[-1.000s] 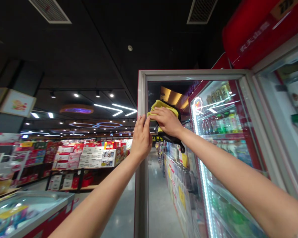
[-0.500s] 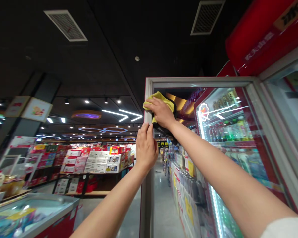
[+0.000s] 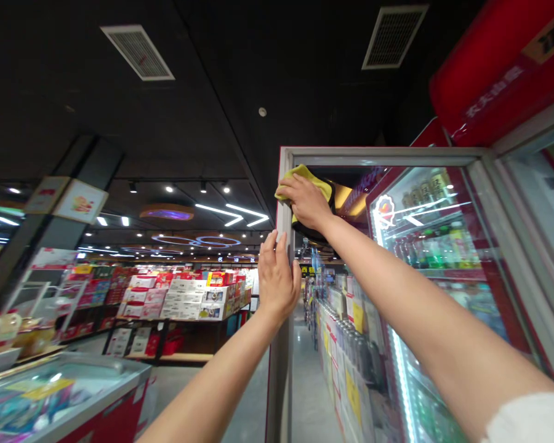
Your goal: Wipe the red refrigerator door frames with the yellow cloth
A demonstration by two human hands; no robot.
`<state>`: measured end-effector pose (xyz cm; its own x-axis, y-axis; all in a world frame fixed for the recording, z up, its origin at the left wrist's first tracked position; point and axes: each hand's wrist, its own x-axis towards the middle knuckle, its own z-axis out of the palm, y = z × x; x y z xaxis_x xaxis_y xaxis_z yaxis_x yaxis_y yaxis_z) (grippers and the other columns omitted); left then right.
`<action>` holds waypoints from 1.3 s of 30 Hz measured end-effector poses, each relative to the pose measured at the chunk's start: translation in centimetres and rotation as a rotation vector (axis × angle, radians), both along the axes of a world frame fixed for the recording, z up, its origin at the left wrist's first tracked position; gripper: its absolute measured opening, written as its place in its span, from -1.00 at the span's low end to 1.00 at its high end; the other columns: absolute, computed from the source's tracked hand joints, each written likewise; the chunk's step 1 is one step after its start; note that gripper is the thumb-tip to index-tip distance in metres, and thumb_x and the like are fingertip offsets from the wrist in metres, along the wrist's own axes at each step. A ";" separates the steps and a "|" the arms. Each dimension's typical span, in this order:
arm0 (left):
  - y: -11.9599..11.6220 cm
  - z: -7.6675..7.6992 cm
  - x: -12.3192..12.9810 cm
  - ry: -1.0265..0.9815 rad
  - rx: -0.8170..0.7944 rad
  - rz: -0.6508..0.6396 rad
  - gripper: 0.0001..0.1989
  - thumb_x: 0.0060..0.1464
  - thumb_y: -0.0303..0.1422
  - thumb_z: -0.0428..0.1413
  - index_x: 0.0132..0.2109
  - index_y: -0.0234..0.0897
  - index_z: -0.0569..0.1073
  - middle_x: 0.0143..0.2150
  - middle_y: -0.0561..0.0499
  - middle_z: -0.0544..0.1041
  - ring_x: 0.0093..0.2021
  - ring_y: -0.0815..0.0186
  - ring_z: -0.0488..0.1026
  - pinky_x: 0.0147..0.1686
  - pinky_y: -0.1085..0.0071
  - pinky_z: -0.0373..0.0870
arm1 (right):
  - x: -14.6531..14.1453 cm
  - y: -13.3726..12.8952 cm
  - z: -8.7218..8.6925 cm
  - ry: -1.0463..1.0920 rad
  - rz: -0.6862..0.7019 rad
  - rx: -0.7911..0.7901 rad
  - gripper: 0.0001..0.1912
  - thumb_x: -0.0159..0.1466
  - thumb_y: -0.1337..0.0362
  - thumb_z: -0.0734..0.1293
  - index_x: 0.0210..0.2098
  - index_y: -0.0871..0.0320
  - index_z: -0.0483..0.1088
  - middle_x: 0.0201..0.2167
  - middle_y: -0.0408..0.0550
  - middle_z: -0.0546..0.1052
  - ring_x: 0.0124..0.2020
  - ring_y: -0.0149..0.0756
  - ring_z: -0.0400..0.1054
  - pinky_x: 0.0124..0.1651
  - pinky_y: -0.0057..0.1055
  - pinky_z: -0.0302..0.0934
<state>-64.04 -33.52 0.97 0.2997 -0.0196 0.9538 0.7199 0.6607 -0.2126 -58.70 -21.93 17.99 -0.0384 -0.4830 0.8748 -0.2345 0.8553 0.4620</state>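
A yellow cleaning cloth (image 3: 321, 184) with a dark edge lies under my right hand (image 3: 307, 200), near the upper left corner of an open glass fridge door (image 3: 373, 157). The fingers of that hand curl over the cloth and press it on the light frame and the glass beside it. Lower on the same upright edge, my left hand (image 3: 278, 280) rests against the frame with its fingers stretched upward and slightly apart, holding nothing. Its palm side and the exact contact are partly hidden.
At right stands the lit drinks fridge with a red header (image 3: 498, 74). A chest freezer (image 3: 133, 372) is at lower left. Stacked gift boxes (image 3: 184, 299) fill a display table beyond. Through the glass, packed drinks (image 3: 351, 344) line an aisle.
The view has shifted slightly, so the door and hands appear farther right. My left hand's fingers have spread a little more. My right hand stays on the cloth near the door corner.
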 end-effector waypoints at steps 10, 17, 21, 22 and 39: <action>0.1 -0.2 0.4 0.054 0.010 -0.070 -0.46 0.34 -0.32 -0.08 0.41 -0.21 0.10 0.37 -0.26 0.25 0.42 0.09 0.17 0.37 0.00 0.16 | 1.4 5.1 -7.3 -0.044 -0.133 0.162 -0.41 0.40 0.25 0.23 0.40 0.03 0.18 0.45 -0.03 0.19 0.46 -0.07 0.04 0.44 0.06 -0.01; 0.1 0.0 0.4 0.027 -0.015 -0.077 -0.49 0.34 -0.30 -0.09 0.38 -0.24 0.16 0.36 -0.28 0.26 0.40 0.06 0.18 0.35 -0.02 0.17 | 0.4 2.6 -6.5 0.043 -0.161 -0.187 -0.44 0.41 0.17 0.23 0.37 0.15 0.24 0.44 0.05 0.21 0.48 0.03 -0.05 0.48 0.10 -0.14; 0.1 -0.1 0.9 0.013 -0.020 -0.079 -0.51 0.34 -0.29 -0.09 0.35 -0.28 0.19 0.36 -0.29 0.27 0.39 0.06 0.19 0.35 0.00 0.17 | 0.3 3.0 -13.7 0.027 -0.146 0.005 -0.38 0.34 0.20 0.30 0.35 0.26 0.26 0.43 0.14 0.22 0.48 0.01 -0.03 0.51 0.02 -0.16; 0.1 -0.1 1.0 0.014 -0.023 -0.078 -0.51 0.34 -0.29 -0.09 0.35 -0.29 0.20 0.36 -0.29 0.27 0.39 0.07 0.20 0.36 0.01 0.17 | 0.4 3.4 -14.7 0.021 -0.148 0.050 -0.41 0.34 0.23 0.29 0.33 0.25 0.28 0.42 0.14 0.23 0.47 -0.01 -0.01 0.50 0.00 -0.15; 0.3 -0.1 1.1 0.001 -0.062 -0.042 -0.52 0.33 -0.32 -0.08 0.34 -0.30 0.21 0.35 -0.30 0.28 0.40 0.06 0.20 0.35 -0.02 0.19 | 0.1 2.7 -12.8 0.048 -0.161 -0.034 -0.49 0.40 0.26 0.19 0.32 0.21 0.30 0.40 0.05 0.28 0.45 -0.09 0.04 0.50 -0.01 -0.13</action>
<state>-62.96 -33.23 0.89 0.3009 0.0271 0.9533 0.7467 0.6152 -0.2532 -58.59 -19.27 5.18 -0.0710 -0.4437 0.8934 -0.0714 0.8956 0.4391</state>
